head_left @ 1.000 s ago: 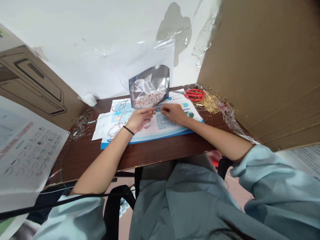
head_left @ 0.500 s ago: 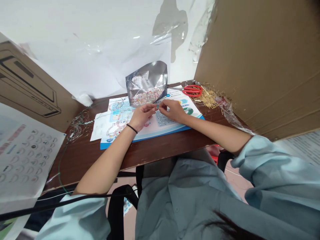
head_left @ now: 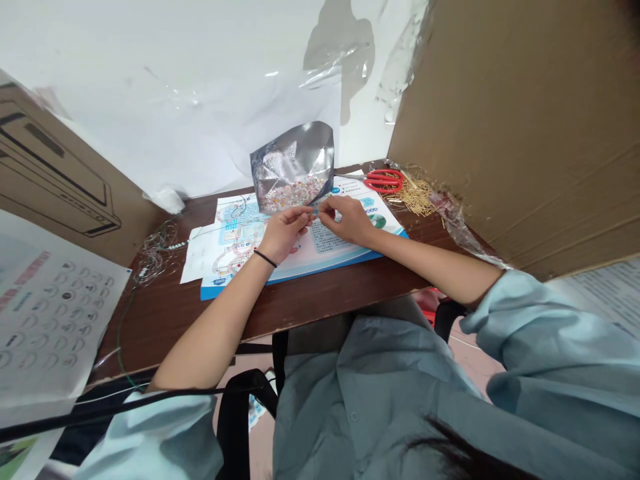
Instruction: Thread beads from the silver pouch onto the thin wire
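My left hand [head_left: 284,232] and my right hand [head_left: 345,219] meet fingertip to fingertip over a printed sheet [head_left: 330,241]. Each is closed in a pinch; whatever lies between the fingers is too small to make out. Just behind them stands an open silvery bag [head_left: 295,163], its lower part filled with small pink, clear and coloured beads [head_left: 293,193]. Strings of beads [head_left: 233,257] lie on the sheet left of my left hand, which has a black band at the wrist.
Red-handled scissors [head_left: 384,180] rest by a pile of gold-coloured pins [head_left: 415,197] at the back right. Tangled clear thread [head_left: 159,250] lies on the left of the brown table [head_left: 310,297]. Cardboard walls [head_left: 520,133] flank both sides. A black cable [head_left: 165,397] crosses near my left arm.
Both hands stay pinched together over the sheet, with only slight finger movement. My right hand has risen a touch. The bag, scissors and bead strings have not moved.
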Available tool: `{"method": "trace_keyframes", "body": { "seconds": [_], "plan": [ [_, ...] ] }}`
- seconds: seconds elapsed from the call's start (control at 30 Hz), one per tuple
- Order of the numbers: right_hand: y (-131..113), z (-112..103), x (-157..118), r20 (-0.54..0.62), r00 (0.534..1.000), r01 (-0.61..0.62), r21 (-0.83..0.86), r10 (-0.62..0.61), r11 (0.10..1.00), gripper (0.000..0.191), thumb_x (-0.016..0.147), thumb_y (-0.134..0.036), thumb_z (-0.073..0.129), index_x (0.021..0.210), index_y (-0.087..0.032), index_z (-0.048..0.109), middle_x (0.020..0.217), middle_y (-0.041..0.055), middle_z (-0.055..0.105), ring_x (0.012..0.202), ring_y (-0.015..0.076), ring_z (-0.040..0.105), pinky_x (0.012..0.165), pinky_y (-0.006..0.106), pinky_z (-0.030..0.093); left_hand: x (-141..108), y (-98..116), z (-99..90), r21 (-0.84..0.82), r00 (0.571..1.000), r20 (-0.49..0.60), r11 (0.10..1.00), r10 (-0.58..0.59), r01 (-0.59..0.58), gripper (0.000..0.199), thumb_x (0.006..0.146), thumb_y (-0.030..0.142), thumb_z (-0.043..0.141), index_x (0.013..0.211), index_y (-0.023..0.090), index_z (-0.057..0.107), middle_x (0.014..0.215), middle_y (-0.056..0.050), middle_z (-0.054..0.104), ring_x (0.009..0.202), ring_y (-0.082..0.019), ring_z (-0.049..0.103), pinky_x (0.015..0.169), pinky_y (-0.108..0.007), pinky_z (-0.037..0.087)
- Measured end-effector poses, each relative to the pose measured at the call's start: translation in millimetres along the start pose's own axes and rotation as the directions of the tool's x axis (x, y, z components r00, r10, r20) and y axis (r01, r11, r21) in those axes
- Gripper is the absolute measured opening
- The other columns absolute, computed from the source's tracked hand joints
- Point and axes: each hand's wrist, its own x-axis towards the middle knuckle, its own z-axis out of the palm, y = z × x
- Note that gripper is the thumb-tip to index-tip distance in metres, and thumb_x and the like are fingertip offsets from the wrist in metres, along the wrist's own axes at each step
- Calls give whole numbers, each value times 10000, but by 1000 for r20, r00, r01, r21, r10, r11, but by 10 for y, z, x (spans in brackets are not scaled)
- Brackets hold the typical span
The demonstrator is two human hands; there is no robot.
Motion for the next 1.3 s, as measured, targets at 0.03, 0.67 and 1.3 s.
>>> {"method": "trace_keyframes", "body": {
  "seconds": [0.03,0.67,1.3],
  "plan": [
    [6,8,0,-5,1000,8,-4,-8,1000,121,874,-246,555,759,-209,554,724,6,624,673,145,514,733,315,402,-3,-2,5,-10,1000,9,1000,-5,5,216,702,252,819,885,172,740,831,-31,732,745,-84,617,701,-209,468],
    [58,21,1,2,998,55,-50,-55,997,104,883,-234,547,784,-210,529,730,-1,596,694,148,502,767,324,370,-7,-26,13,-69,999,34,997,-25,27,315,588,252,912,817,169,713,806,-25,736,722,-92,636,719,-236,497],
    [50,45,-13,13,997,81,-79,-80,994,81,886,-222,518,805,-215,511,756,4,581,723,159,491,779,325,354,9,-30,8,-67,1000,3,997,-30,30,298,616,296,902,805,179,704,774,-7,685,789,-108,631,734,-244,503]
  ]
}}
